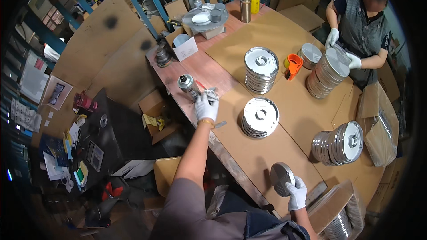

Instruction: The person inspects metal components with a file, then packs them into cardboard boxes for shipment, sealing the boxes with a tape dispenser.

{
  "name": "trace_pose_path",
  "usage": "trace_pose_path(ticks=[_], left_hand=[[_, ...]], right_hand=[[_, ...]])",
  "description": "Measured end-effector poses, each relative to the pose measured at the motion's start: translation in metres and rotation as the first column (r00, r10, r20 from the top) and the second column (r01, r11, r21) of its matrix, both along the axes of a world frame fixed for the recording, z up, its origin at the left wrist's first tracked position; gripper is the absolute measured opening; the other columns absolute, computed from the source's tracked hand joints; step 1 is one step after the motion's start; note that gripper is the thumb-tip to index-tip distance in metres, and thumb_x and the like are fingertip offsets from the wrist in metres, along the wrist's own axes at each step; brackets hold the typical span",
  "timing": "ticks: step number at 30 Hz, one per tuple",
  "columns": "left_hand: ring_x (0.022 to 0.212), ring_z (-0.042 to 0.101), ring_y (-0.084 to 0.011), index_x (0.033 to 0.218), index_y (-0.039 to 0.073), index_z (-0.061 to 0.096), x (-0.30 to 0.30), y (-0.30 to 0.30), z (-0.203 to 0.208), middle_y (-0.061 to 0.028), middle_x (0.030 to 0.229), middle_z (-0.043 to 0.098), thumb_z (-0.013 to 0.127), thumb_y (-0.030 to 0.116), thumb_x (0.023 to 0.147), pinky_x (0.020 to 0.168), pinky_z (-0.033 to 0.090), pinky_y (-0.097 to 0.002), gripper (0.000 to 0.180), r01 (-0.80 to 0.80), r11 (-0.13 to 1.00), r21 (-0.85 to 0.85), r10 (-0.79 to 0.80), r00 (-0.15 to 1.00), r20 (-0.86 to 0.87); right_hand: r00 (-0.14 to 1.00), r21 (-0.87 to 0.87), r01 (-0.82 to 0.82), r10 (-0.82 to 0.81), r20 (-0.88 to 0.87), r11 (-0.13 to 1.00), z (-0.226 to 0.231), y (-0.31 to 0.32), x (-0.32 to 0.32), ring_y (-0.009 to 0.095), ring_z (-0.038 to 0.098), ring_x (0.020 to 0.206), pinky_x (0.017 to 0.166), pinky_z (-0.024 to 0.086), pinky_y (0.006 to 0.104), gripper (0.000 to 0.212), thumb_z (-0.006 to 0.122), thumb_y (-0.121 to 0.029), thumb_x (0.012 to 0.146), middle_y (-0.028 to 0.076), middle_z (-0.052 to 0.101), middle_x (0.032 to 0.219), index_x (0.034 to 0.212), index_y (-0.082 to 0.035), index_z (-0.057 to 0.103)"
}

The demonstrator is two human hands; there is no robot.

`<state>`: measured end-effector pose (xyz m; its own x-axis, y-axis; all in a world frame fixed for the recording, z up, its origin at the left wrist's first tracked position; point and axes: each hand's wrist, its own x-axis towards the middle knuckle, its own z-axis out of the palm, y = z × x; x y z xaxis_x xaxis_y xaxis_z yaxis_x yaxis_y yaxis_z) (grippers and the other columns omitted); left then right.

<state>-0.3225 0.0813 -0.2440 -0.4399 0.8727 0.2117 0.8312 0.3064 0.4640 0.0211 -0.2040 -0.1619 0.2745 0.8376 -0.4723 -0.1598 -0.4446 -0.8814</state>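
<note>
My left hand [207,108], in a white glove, reaches over the table's left edge beside a spray can [190,87]. Its fingers are closed on a crumpled grey-white rag [211,91]. Near the front edge, my right hand [297,194], also gloved, grips a round grey metal disc [281,178] by its rim, tilted on edge. Two upright stacks of shiny round metal lids, the nearer stack [261,116] and the farther stack [261,66], stand between my hands and the far side. A leaning stack [340,143] of the same lids is at the right.
Across the table, a co-worker's gloved hands [340,49] hold a tall stack of discs [327,73]. An orange tape dispenser [293,66] lies near it. Yellow bottle [254,1] and steel flask [245,8] stand at the back. A plastic-lined carton [336,215] sits beside my right arm.
</note>
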Motion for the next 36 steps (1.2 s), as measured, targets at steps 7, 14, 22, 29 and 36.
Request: trace_pose_path(ticks=[7,14,22,29,36], left_hand=[[0.087,0.061,-0.0365,0.100,0.012,0.060,0.052,0.040,0.038,-0.0178,0.088,0.065,0.052,0.035,0.084,0.083,0.045,-0.0464,0.029,0.441,0.880,-0.175,-0.475,0.816,-0.329],[0.097,0.064,-0.0221,0.098,0.015,0.071,-0.006,0.127,0.019,-0.0074,0.102,0.068,0.056,0.026,0.084,0.079,0.050,-0.0316,0.024,0.028,0.701,-0.712,-0.555,0.649,-0.521],[0.090,0.065,-0.0195,0.087,0.016,0.071,-0.020,0.142,0.007,-0.0046,0.091,0.069,0.059,0.022,0.078,0.077,0.044,-0.0368,0.017,0.167,0.608,-0.776,-0.790,0.225,-0.570],[0.087,0.067,-0.0221,0.085,0.016,0.072,-0.014,0.144,0.101,-0.0068,0.088,0.070,0.053,0.016,0.081,0.073,0.047,-0.0381,0.019,0.154,0.664,-0.732,-0.748,0.117,-0.654],[0.074,0.064,-0.0218,0.129,0.002,0.048,-0.031,0.046,0.195,-0.0126,0.099,0.064,0.051,-0.001,0.076,0.066,0.053,-0.0355,0.053,0.812,0.583,-0.022,-0.813,0.583,0.002]], right_hand=[[0.991,-0.084,0.118,-0.112,0.074,0.989,-0.011,-0.002,0.004,0.009,0.057,0.079,0.074,0.047,0.0235,0.030,0.061,0.006,0.076,0.002,0.063,0.091,0.106,0.002,0.059],[0.980,-0.100,0.151,-0.136,0.143,0.983,-0.017,0.001,0.001,0.009,0.056,0.080,0.074,0.047,0.0226,0.030,0.062,0.005,0.077,0.003,0.062,0.091,0.107,0.002,0.059],[0.979,-0.139,0.149,-0.127,0.158,0.979,-0.011,0.007,0.000,0.009,0.056,0.082,0.075,0.047,0.0227,0.030,0.064,0.001,0.079,0.003,0.061,0.093,0.108,0.002,0.057],[0.983,-0.097,0.163,-0.154,0.101,0.982,-0.017,0.014,0.002,0.011,0.055,0.091,0.079,0.046,0.0250,0.033,0.066,-0.005,0.079,0.006,0.061,0.098,0.109,0.003,0.054],[0.933,-0.042,0.040,-0.023,0.358,0.998,-0.016,0.015,0.012,0.014,0.056,0.086,0.079,0.046,0.0270,0.036,0.071,-0.020,0.077,0.009,0.062,0.093,0.103,0.002,0.059]])
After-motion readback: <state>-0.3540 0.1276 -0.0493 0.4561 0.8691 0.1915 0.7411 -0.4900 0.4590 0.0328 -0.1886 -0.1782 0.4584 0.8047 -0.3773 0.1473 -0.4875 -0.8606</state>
